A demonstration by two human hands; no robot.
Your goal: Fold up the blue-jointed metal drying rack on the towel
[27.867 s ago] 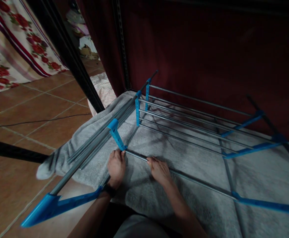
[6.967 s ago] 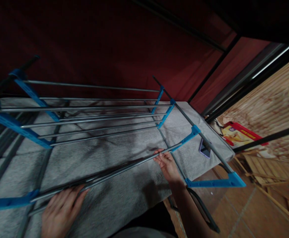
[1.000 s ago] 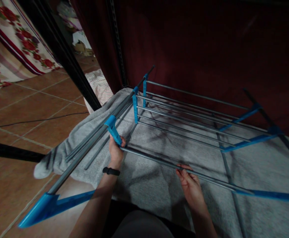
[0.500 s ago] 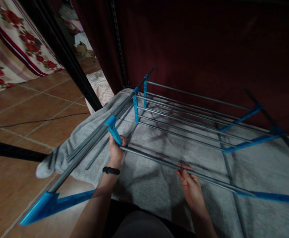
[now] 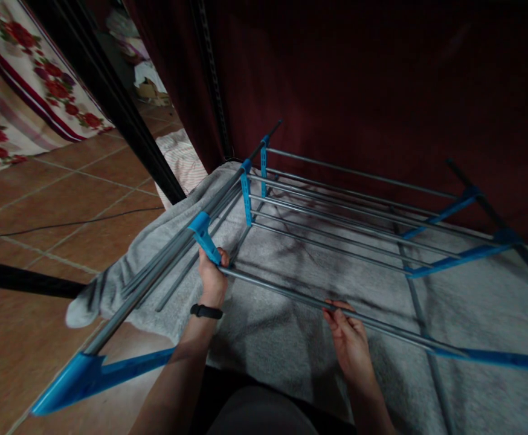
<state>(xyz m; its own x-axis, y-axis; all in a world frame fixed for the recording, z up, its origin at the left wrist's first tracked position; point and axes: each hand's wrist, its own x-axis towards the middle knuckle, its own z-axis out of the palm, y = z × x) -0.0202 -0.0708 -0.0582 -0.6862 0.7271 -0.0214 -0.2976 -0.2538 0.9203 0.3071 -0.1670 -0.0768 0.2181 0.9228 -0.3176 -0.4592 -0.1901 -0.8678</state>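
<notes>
Before a dark red curtain [image 5: 359, 90], a grey blanket [image 5: 282, 347] bears a rack [image 5: 350, 215] of metal rods, its near rod [image 5: 277, 289] held in two hands.
The curtain hangs behind; the rack spans much of the blanket, several rods running between blue brackets on its far side. Across the near side lies the held rod, its right end over a blue arm [image 5: 504, 360]; whether it is seated there cannot be told. The left hand [image 5: 212, 278] is closed around the rod's left end and the foot of a slanting blue bracket [image 5: 206, 243]; the right hand [image 5: 349, 341] pinches the rod farther along, thumb against fingers. A black band [image 5: 206, 311] circles the left wrist.
</notes>
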